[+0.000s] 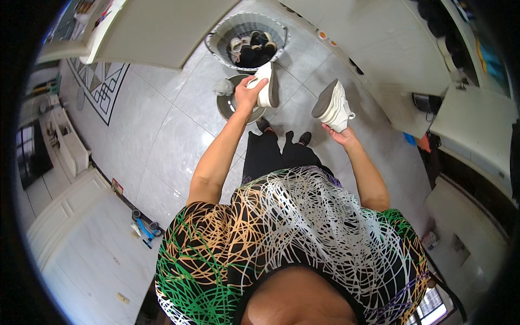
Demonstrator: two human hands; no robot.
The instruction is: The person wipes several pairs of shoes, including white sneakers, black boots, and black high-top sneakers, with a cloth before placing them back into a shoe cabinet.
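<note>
My left hand (pixel 248 94) grips a white shoe (pixel 265 83) by its upper, with the grey-brown sole turned to the right. Under that hand stands a round metal basin (pixel 224 109) on the floor, and a grey fluffy cloth or duster (pixel 223 87) rests at its left rim. In my right hand (pixel 345 136) is another white shoe (pixel 338 109), held near the heel; its toe points up and its dark sole faces left. The two shoes are apart in the air.
Beyond the basin stands a grey laundry basket (pixel 215 40) with several shoes inside. A pale cabinet (pixel 365 44) runs along the right, with an open door (pixel 479 118) and shoes on shelves. A blue scooter-like toy (pixel 144 228) sits at the left wall. Grey tiles (pixel 162 134) cover the floor.
</note>
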